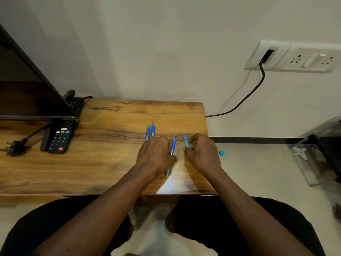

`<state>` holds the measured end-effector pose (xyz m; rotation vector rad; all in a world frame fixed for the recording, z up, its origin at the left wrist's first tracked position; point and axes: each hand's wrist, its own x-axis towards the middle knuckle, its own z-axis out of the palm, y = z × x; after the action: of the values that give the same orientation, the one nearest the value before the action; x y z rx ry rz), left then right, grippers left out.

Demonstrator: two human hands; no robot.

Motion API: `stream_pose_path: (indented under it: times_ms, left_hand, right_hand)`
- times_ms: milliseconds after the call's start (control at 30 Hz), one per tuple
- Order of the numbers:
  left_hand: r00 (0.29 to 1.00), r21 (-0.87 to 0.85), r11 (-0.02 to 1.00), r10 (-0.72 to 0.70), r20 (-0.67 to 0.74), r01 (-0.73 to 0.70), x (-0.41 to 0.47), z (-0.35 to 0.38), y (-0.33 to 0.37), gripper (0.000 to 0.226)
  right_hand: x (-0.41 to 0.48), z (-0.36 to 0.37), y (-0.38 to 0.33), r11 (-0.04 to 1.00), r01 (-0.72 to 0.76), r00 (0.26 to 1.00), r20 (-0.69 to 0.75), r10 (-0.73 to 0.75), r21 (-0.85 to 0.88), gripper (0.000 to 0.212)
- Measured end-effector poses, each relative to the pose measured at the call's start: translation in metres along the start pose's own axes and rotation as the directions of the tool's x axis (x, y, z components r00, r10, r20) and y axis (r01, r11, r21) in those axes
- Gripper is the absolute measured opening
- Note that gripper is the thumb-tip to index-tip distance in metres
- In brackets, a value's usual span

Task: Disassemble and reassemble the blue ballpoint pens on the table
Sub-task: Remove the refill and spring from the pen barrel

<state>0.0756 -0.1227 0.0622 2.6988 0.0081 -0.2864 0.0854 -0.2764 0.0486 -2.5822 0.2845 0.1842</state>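
Two blue ballpoint pens (151, 130) lie side by side on the wooden table (103, 159), just beyond my left hand. My left hand (155, 155) grips a third blue pen (172, 146), whose tip points away from me and whose rear end sticks out below the palm. My right hand (203, 154) pinches a short blue pen piece (186, 141) between thumb and fingers, a little to the right of that pen. Both hands hover low over the table's right part.
A black remote control (59, 137) and a black plug (13, 146) lie at the left, under the edge of a dark screen (27, 85). A small teal cap (221, 152) sits on the floor right of the table. A wall socket with a black cable (258, 84) is behind.
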Motion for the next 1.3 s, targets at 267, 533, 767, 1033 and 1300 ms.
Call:
stream_pose_path:
  times_ms: [267,533,767,1033,1300]
  left_hand:
    - [1.0,0.023,1.0,0.005,-0.005,-0.004,0.0,0.009,0.004,0.042]
    - [0.997,-0.11,0.994,-0.006,-0.076,-0.003,0.002,0.001,0.003,0.044]
    - [0.996,-0.277,0.961,-0.018,-0.088,-0.007,0.006,-0.016,0.003,0.031]
    - [0.997,-0.541,0.84,0.005,-0.072,-0.043,0.012,-0.028,-0.003,0.028]
    - [0.999,-0.896,0.444,-0.044,-0.032,-0.009,0.014,-0.055,-0.006,0.004]
  right_hand:
    - [0.005,-0.002,0.005,1.0,0.0,1.0,0.001,0.0,0.021,0.03]
    - [0.003,-0.001,0.003,0.998,0.045,0.999,-0.004,-0.046,-0.039,0.019]
    - [0.001,-0.004,-0.003,0.988,0.095,0.995,0.002,-0.096,-0.124,0.015]
    - [-0.007,-0.026,-0.023,0.974,0.142,0.984,0.077,-0.157,0.178,0.013]
    - [-0.005,-0.05,-0.057,0.872,0.12,0.97,0.131,-0.205,0.475,0.006]
